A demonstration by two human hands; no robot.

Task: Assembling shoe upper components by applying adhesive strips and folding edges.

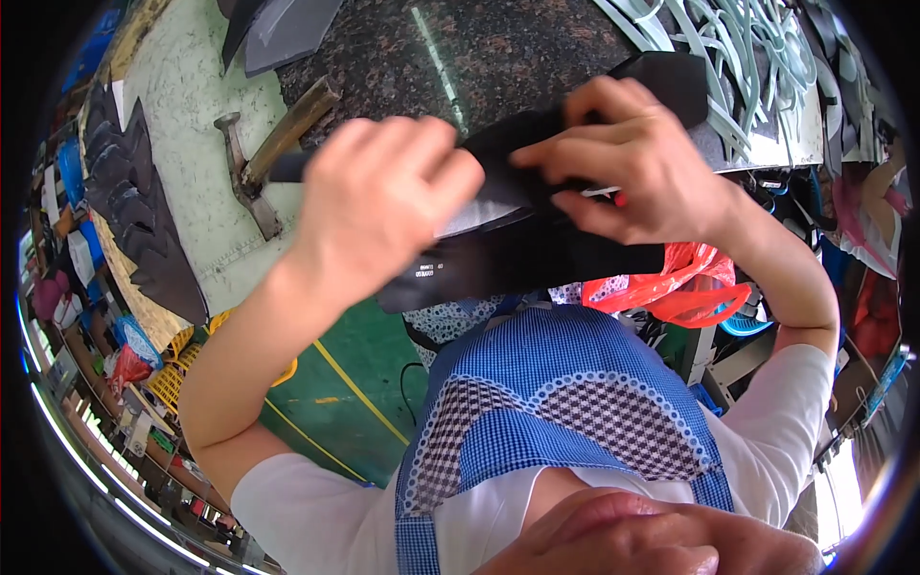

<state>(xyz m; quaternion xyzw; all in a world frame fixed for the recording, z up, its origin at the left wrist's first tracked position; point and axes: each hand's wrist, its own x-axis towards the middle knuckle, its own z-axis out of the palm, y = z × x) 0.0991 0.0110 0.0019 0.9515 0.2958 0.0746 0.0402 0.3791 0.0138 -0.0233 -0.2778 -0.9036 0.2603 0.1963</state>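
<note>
A long, black, flexible cut piece point(666, 81) stretches across the edge of a dark granite slab. My right hand point(637, 158) pinches it with bent fingers and thumb. Motion blurs my left hand point(388, 182), whose fingers curl over the piece's left part; a black end juts out beyond them. The fingertips of the left hand are hidden. Below both hands a wider black sheet point(556, 254) with small pale print hangs over the table edge, close to my apron. A greyish-white strip shows between the two black layers.
The speckled granite slab point(517, 48) lies on a pale worn table. A wooden-handled hammer point(259, 172) rests left of my left hand. Stacked black cut pieces point(134, 201) lie farther left, pale green strips point(738, 57) at far right. A red plastic bag point(671, 287) hangs below my right hand.
</note>
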